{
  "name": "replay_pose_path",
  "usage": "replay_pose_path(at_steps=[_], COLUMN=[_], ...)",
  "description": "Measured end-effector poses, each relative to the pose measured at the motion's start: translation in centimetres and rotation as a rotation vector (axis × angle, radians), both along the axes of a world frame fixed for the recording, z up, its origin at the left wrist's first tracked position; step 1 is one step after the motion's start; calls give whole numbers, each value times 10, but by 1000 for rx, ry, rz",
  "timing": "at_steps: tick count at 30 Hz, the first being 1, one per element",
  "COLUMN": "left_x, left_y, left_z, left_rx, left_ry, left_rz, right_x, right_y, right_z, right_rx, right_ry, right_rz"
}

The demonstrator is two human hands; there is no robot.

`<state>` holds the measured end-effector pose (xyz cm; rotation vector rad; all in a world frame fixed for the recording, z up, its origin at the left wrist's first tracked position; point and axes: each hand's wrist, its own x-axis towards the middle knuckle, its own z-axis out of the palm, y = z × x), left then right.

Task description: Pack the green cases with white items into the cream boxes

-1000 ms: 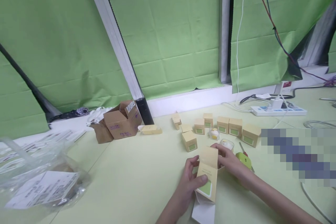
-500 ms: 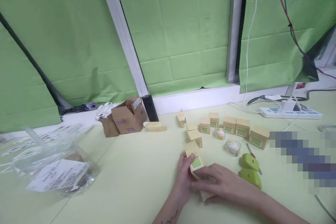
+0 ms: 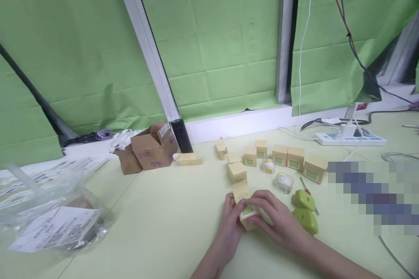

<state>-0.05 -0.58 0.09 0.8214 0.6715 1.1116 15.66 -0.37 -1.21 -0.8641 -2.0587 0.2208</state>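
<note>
A small tan carton with a green label point(image 3: 246, 210) rests on the pale table point(image 3: 163, 222), gripped from both sides. My left hand point(image 3: 230, 222) wraps its left side, fingers curled round the edge. From the right, my right hand point(image 3: 275, 218) covers it, fingers bent over the top and front. Just beyond stands another tan carton point(image 3: 237, 172). Two small glass jars point(image 3: 283, 182) sit to the right of it.
A row of several tan cartons point(image 3: 288, 159) lines the back. Two green objects point(image 3: 304, 209) lie right of my hands. An open brown shipping box point(image 3: 152, 150) and a clear plastic bag with papers point(image 3: 52, 218) are at left, a power strip point(image 3: 350, 140) at far right.
The carton, held flat and long a second ago, has been folded up into a compact box. My right hand moved from behind it to over its top and front.
</note>
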Motion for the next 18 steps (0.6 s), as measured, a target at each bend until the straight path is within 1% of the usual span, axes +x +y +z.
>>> replay_pose_path(at_steps=[2, 4, 6, 7, 9, 12, 15, 18], left_x=[-1, -2, -2, -2, 0, 1, 0, -4], left_y=[2, 4, 6, 7, 8, 8, 8, 6], left_z=[1, -1, -6, -10, -17, -25, -27, -27], left_rx=[35, 120, 205, 238, 282, 368, 428, 452], left_ry=[23, 93, 185, 228, 294, 364, 438, 526], left_rz=[2, 9, -22, -49, -93, -82, -64, -91], right_x=[2, 5, 7, 7, 7, 8, 9, 11], right_y=[2, 4, 6, 7, 9, 10, 9, 9], right_z=[2, 6, 12, 14, 17, 19, 19, 19], right_rx=[-152, -302, -404, -419, -395, -354, -340, -328], right_ry=[101, 184, 265, 301, 332, 292, 266, 216], right_rz=[-7, 41, 89, 86, 47, 18, 20, 49])
